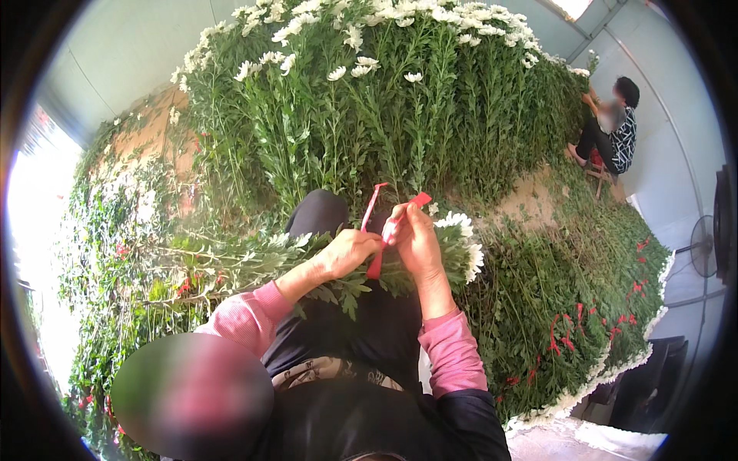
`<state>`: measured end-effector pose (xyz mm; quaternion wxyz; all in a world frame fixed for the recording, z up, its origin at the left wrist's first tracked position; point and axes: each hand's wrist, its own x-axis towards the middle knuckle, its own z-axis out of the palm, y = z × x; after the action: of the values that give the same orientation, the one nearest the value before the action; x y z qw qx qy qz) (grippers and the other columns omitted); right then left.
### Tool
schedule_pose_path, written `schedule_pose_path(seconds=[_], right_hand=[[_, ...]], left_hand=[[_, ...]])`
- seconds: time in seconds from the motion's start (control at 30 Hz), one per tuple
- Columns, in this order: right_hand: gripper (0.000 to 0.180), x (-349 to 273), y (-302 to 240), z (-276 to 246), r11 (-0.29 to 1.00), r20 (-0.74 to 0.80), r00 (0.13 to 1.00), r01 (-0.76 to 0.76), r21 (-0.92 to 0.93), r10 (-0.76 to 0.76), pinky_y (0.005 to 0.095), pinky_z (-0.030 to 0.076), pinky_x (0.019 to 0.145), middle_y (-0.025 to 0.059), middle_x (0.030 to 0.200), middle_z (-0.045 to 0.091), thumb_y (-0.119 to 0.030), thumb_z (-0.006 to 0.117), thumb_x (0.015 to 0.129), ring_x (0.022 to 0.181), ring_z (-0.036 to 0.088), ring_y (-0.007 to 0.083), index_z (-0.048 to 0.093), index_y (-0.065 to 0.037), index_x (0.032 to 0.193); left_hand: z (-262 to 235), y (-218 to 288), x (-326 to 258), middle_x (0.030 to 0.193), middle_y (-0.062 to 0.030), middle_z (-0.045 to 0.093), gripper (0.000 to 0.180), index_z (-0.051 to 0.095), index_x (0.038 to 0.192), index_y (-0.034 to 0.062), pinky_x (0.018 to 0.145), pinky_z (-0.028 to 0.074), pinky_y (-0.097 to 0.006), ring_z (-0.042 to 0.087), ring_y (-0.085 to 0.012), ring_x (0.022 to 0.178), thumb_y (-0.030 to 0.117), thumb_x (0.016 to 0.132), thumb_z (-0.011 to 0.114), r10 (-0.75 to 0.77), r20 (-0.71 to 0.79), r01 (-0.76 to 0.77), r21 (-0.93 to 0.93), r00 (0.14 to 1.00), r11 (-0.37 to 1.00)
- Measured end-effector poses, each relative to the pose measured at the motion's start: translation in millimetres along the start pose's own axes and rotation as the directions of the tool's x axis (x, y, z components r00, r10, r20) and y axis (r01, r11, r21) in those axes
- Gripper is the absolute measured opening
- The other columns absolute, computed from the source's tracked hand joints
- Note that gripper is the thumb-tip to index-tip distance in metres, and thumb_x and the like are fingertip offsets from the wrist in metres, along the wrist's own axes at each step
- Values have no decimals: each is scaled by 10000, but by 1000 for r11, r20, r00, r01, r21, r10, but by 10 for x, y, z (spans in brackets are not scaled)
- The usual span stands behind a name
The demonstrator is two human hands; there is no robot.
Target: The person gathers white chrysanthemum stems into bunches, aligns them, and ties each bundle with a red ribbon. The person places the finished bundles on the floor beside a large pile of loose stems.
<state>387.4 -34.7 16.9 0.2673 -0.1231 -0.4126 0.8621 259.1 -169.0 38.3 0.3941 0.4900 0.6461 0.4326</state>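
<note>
A bunch of white chrysanthemums [346, 288] lies across my lap, its stems toward the left and its white heads [470, 246] at the right. Around its upper part runs a red ribbon [374, 266], with loose ends sticking up. My left hand [350, 252] is closed, pinching the ribbon above the stems. Close against it, my right hand [415, 238] is closed on another part of the ribbon, one end poking out past the fingertips. Where the ribbon crosses between the fingers is hidden.
Tall white chrysanthemums [407, 131] stand massed in front of me. Bunches with red ties [565, 338] lie piled on the right. Cut greenery [115, 269] covers the left. At the far right a person [615, 127] sits on a low stool near a fan [702, 244].
</note>
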Motion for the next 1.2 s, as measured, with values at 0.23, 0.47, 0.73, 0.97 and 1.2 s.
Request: schedule_pose_path(seconds=[0.23,0.47,0.73,0.97,1.2], right_hand=[[333,77,104,22,959,-50,999,29,283,-15,254,472,627,1,833,575,-367,509,1036,700,560,113,566,-59,1148],[190,-20,149,201,784,-102,995,-51,-618,-15,318,522,693,66,859,694,-183,736,891,792,653,133,676,-11,945],[219,-273,19,376,854,-313,923,30,-519,-223,212,439,677,-53,843,639,-226,610,988,753,542,30,728,-47,1036],[211,-210,29,322,892,-87,961,209,-400,-263,207,407,682,-74,811,583,-178,598,989,752,493,25,724,-20,1046],[196,-233,17,307,846,17,949,289,-449,-315,217,438,672,-42,923,601,-119,618,959,773,523,43,698,-21,1109]], left_hand=[[70,-36,-171,723,-166,661,320,666,954,-5,656,526,-403,665,-301,683,301,990,578,79,46,-85,145,996,986],[279,-174,-121,707,-203,600,183,593,884,-4,613,487,-468,607,-422,671,166,948,572,213,-17,-197,306,977,931],[146,247,-303,867,-79,660,191,660,914,-27,680,518,-347,625,-191,699,104,988,543,20,-211,-89,-322,977,942],[89,153,67,901,-22,683,216,708,950,18,764,454,-272,589,-96,825,177,972,563,-232,-284,3,-627,931,779],[-78,-74,102,816,9,620,229,672,1024,-15,717,424,-267,527,-85,768,143,973,514,-100,-17,89,-323,995,942]])
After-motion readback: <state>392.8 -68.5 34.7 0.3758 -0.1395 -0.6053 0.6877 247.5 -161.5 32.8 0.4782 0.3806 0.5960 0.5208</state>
